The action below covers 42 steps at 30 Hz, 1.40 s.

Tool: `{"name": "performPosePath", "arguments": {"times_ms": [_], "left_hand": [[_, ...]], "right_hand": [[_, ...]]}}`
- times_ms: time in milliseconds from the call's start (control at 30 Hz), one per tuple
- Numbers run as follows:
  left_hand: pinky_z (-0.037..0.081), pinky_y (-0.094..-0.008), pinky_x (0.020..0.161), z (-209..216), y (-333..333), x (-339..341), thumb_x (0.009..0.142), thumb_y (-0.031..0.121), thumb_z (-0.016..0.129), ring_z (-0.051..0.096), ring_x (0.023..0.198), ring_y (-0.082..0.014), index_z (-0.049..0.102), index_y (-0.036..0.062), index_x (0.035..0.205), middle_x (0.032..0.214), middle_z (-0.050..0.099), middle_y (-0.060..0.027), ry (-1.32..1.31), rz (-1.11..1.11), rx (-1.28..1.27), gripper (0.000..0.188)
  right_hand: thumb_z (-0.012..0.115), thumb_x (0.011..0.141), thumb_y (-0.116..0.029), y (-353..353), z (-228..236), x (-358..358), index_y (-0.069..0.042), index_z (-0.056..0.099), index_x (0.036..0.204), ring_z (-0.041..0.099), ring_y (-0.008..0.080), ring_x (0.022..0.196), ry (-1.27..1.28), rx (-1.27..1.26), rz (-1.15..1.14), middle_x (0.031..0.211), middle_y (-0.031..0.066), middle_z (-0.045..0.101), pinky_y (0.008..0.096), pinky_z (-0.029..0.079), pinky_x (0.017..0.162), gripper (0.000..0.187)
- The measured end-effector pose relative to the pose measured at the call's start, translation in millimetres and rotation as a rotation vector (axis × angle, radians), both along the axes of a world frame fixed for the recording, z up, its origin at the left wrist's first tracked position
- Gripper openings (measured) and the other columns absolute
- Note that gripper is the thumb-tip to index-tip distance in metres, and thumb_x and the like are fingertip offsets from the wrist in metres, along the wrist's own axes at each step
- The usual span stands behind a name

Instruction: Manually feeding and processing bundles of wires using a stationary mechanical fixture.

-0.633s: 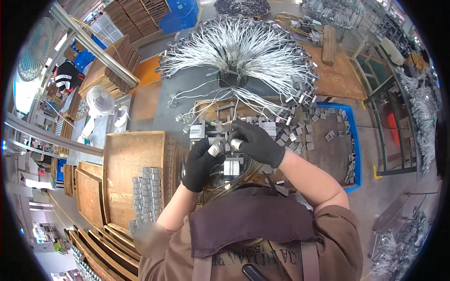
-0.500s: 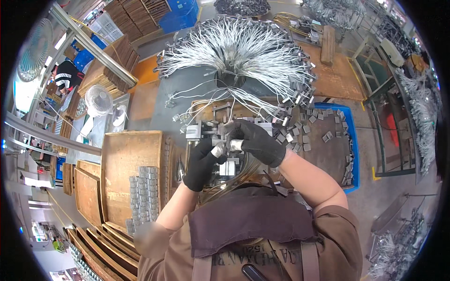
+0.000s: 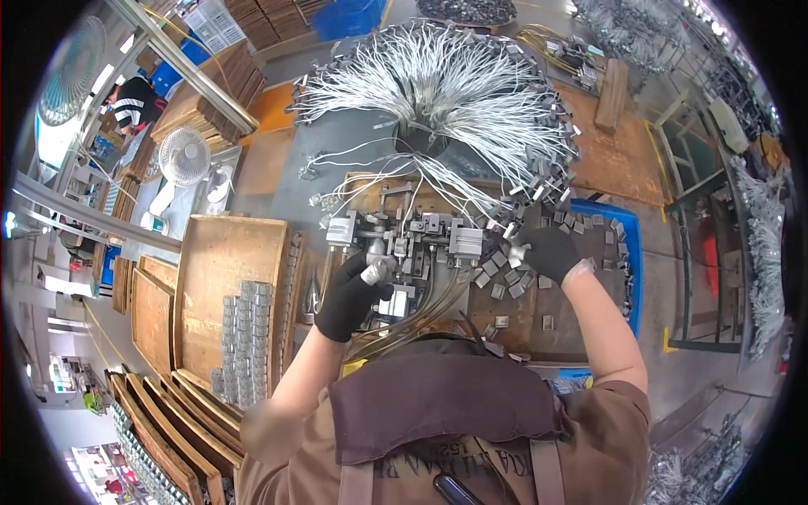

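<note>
My left hand (image 3: 349, 295), in a black glove with pale tape on its fingertips, is closed at the left side of a metal clamping fixture (image 3: 425, 240). Whatever lies between its fingers is hidden. To the right, my gloved right hand (image 3: 547, 251) curls its fingers down at the small grey metal blocks (image 3: 497, 273), near the ends of several white cables (image 3: 459, 187). I cannot make out what its fingertips grip. A big fanned bundle of white cables (image 3: 488, 101) with dark end pieces spreads beyond the fixture.
A blue-rimmed tray (image 3: 635, 269) with metal blocks is on the right. Left of the fixture stands a wooden tray (image 3: 223, 303) with rows of metal parts (image 3: 248, 337). A white fan (image 3: 183, 157) stands farther left. Another person (image 3: 135, 103) works at the far left.
My right hand has left the fixture and moved right to the metal blocks and cable ends. My left hand stays by the fixture's left side. The whole view has shifted slightly.
</note>
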<state>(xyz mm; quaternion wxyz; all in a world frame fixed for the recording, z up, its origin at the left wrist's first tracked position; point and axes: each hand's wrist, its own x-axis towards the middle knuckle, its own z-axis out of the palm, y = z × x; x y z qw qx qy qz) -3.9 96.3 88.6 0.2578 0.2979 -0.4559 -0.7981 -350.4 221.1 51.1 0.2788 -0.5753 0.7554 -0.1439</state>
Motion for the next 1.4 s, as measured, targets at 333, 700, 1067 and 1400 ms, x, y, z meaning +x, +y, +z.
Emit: {"name": "performPosePath", "arguments": {"times_ms": [333, 700, 1067, 1400], "left_hand": [[0.051, -0.0315, 0.079, -22.5, -17.4, 27.3, 0.086, 0.027, 0.068, 0.062, 0.086, -0.0172, 0.062, 0.0037, 0.095, 0.092, 0.062, -0.0061, -0.155, 0.0, 0.013, 0.026], [0.045, -0.0261, 0.079, -17.9, -21.6, 101.7, 0.082, 0.014, 0.067, 0.057, 0.083, -0.0123, 0.064, 0.0013, 0.1, 0.088, 0.063, -0.002, -0.21, 0.299, -0.079, 0.022], [0.049, -0.0289, 0.073, 16.5, -48.6, 284.1, 0.084, 0.023, 0.064, 0.061, 0.08, -0.0131, 0.067, -0.002, 0.097, 0.085, 0.066, -0.005, -0.401, 0.667, -0.314, 0.028], [0.042, -0.0361, 0.099, 18.5, -63.7, 476.2, 0.075, 0.039, 0.078, 0.054, 0.117, -0.0253, 0.057, 0.0047, 0.127, 0.127, 0.058, -0.0135, -1.158, 0.502, -0.262, 0.066]], "right_hand": [[0.069, 0.076, -0.026, -31.2, -38.4, -2.9, -0.016, 0.059, 0.126, 0.062, 0.0329, 0.099, 0.186, -0.114, -0.125, 0.105, 0.0133, 0.064, 0.0444, 0.05, 0.08, 0.052], [0.06, 0.078, -0.013, -56.4, -71.3, 35.8, -0.013, 0.062, 0.105, 0.063, 0.0295, 0.095, 0.568, -0.166, 0.03, 0.102, 0.0101, 0.064, 0.0447, 0.048, 0.079, 0.027], [0.076, 0.076, -0.02, -96.3, 9.3, 15.2, -0.005, 0.059, 0.124, 0.06, 0.0148, 0.088, 0.112, 0.034, 0.004, 0.096, 0.0101, 0.065, 0.0292, 0.049, 0.079, 0.053], [0.069, 0.087, -0.027, -159.7, 12.5, 73.4, -0.011, 0.065, 0.1, 0.041, 0.0047, 0.049, -1.019, 0.024, -0.353, 0.058, -0.0071, 0.042, 0.022, 0.03, 0.045, 0.022]]}}
